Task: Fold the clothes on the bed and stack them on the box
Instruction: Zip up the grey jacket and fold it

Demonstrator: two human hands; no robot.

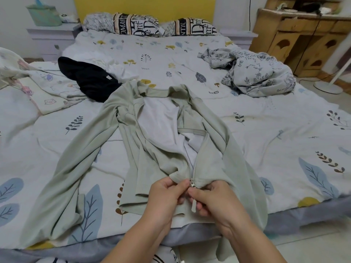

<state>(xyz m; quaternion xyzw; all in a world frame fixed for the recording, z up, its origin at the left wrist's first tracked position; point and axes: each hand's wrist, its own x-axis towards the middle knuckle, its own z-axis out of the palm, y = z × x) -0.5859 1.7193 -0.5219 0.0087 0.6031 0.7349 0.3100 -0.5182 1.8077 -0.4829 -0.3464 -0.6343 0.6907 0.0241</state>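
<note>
the left hand [167, 194] pinched the jacket [152, 149] hem just left of the zipper [191, 182]. the right hand [210, 200] pinched the zipper pull [194, 205] between thumb and fingers, the slider just above them.

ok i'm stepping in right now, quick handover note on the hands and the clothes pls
Left hand pinches the green jacket hem beside the zip. Right hand pinches the zip pull; the zip is joined only at the bottom.
Jacket lies spread at the near edge of the bed, sleeves splayed.
Black garment and floral garment lie crumpled farther back.
Nothing folded yet; the box is not in view.
</note>
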